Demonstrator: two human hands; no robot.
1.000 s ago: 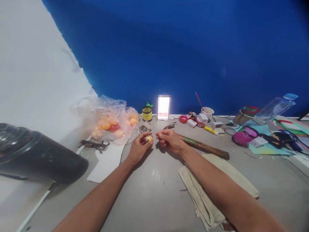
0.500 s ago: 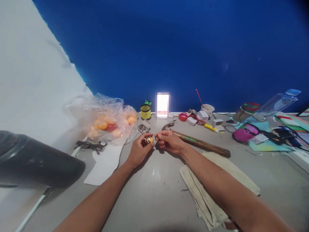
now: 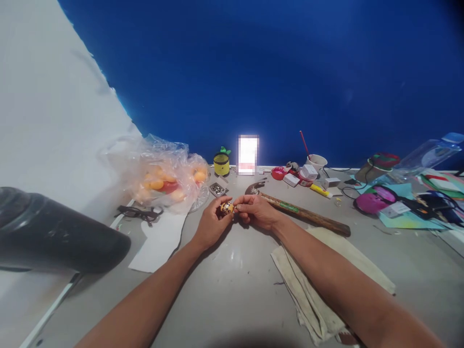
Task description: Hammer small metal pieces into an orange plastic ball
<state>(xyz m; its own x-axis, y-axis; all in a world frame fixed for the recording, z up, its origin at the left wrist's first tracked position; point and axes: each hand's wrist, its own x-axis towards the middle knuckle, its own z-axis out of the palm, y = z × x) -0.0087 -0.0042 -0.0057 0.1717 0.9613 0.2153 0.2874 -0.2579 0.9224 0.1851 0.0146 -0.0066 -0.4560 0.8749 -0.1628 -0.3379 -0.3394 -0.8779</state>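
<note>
My left hand point(image 3: 213, 221) is wrapped round a small yellow-orange ball point(image 3: 227, 208) dotted with shiny metal pieces. Thumb and forefinger of my right hand point(image 3: 255, 211) are pinched together at the ball's right side; what they hold is too small to make out. Just behind my left hand lies a small open box point(image 3: 218, 188) of shiny metal bits. A claw hammer point(image 3: 308, 216) with a wooden handle rests behind and to the right of my right hand. Under my right forearm is a folded pale cloth point(image 3: 311, 285).
A plastic bag point(image 3: 165, 181) with orange balls, black glasses point(image 3: 139, 212) and white paper point(image 3: 163, 241) are on the left, near a dark cylinder point(image 3: 61, 234). A yellow container point(image 3: 221, 165) stands behind. Small boxes, a cup point(image 3: 317, 162), a pink item point(image 3: 375, 199) and a bottle point(image 3: 427, 154) are right.
My right fingertips have closed the small gap to the ball in my left hand and now meet its side. The whole view has shifted slightly.
</note>
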